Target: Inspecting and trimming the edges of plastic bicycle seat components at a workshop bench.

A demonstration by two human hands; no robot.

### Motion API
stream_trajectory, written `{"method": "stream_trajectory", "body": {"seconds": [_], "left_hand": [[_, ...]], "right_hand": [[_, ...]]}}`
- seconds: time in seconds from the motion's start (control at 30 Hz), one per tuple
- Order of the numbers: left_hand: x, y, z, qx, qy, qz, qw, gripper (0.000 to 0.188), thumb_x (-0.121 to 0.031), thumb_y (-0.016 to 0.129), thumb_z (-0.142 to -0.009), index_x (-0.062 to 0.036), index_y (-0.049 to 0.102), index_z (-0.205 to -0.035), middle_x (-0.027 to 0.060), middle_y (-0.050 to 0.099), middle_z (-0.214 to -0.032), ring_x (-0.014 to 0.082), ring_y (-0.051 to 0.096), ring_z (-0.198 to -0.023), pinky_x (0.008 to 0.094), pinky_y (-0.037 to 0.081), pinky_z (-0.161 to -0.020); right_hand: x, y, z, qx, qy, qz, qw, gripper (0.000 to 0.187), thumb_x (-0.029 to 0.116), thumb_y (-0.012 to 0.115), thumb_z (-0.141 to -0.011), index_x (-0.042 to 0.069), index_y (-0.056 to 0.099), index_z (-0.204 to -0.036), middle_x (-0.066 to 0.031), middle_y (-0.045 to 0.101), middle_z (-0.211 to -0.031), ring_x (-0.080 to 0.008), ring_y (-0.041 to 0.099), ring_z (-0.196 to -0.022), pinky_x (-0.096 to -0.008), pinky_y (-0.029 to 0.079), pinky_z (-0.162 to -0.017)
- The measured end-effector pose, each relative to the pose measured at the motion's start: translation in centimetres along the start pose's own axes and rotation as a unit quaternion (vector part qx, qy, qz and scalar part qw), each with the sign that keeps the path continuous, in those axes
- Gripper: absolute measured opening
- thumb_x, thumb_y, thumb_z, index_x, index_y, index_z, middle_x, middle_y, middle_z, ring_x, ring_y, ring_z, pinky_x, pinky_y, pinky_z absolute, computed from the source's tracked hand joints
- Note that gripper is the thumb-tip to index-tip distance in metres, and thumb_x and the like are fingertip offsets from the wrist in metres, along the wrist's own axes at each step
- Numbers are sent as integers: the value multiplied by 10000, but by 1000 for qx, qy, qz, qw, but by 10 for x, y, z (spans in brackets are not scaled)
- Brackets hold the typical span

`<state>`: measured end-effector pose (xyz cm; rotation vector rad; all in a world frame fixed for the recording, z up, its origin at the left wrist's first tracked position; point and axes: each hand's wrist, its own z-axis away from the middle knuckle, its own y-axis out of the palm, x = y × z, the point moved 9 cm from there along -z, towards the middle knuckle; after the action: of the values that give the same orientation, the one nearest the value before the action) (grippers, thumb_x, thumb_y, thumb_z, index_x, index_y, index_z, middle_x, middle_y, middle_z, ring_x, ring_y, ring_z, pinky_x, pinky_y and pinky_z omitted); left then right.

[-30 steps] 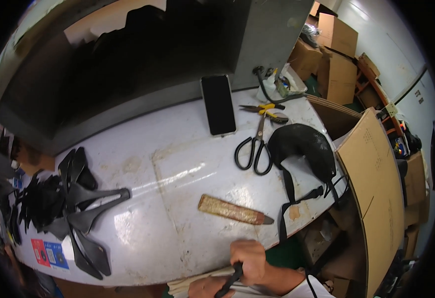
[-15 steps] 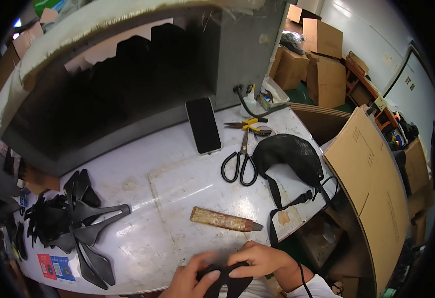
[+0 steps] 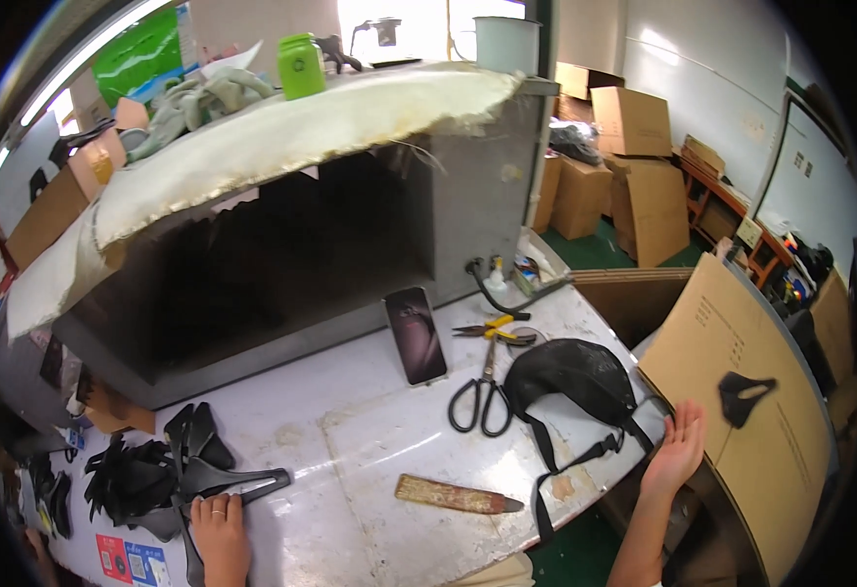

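My left hand (image 3: 220, 538), wearing a ring, has its fingers bent down over a black leather-like piece (image 3: 193, 563) at the pile's lower end. Its thumb is hidden. Several more black pieces (image 3: 237, 479), shaped like shoe uppers, lie in the pile beside it. My right hand (image 3: 678, 445) is raised past the table's right edge, palm up, fingers stretched and holding nothing. Just beyond it, a small black piece with a cut-out (image 3: 744, 396) appears against the cardboard; I cannot tell whether it touches it or is in the air.
On the table (image 3: 330, 509) lie a tape-wrapped knife (image 3: 458, 495), black-handled scissors (image 3: 481, 401), yellow-handled pliers (image 3: 492, 329) and a black strapped pouch-like item (image 3: 575, 377). A phone (image 3: 416, 336) leans by the grey box (image 3: 477, 186). Upright cardboard (image 3: 741, 470) borders the right side.
My hands have parted: the left has moved to the black pile, the right out to the cardboard. The black piece they held has left them. The view has tilted up; the phone screen lit.
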<state>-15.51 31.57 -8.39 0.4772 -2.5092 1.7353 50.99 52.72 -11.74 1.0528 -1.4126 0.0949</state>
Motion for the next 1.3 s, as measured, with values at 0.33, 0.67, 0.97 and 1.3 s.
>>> {"method": "stream_trajectory", "body": {"seconds": [0.33,0.67,0.97,1.3], "left_hand": [[-117,-101,-50,-33,129,443,887,415,-160,749,-826,-11,637,-1197,164,592,-1312,400,565,-1232,531,450,-1056],[23,25,-264,-241,36,82,966,255,-57,653,-838,-53,717,-1085,117,722,-1028,313,649,-1089,452,501,-957],[-7,49,-310,-192,186,-18,963,254,-126,631,-833,-44,695,-1065,102,718,-990,290,673,-1001,465,499,-978],[-128,9,-45,-20,380,272,884,231,-185,629,-889,-43,619,-1070,111,587,-1040,300,586,-1001,452,494,-953]], "right_hand": [[-42,180,324,463,443,-44,767,275,217,605,-1046,-37,637,-1148,-157,718,-1000,-264,711,-688,-337,583,-617],[-55,224,261,523,324,167,771,265,185,594,-1017,-28,582,-1173,-170,685,-713,-221,664,-532,-305,485,-455],[-62,248,195,313,209,4,926,419,426,485,-1080,57,613,-927,-49,619,-649,-142,561,-429,-279,358,-343],[-145,432,283,302,406,-144,851,320,329,551,-1072,23,570,-1166,-153,699,-939,-294,732,-762,-402,623,-679]]}}
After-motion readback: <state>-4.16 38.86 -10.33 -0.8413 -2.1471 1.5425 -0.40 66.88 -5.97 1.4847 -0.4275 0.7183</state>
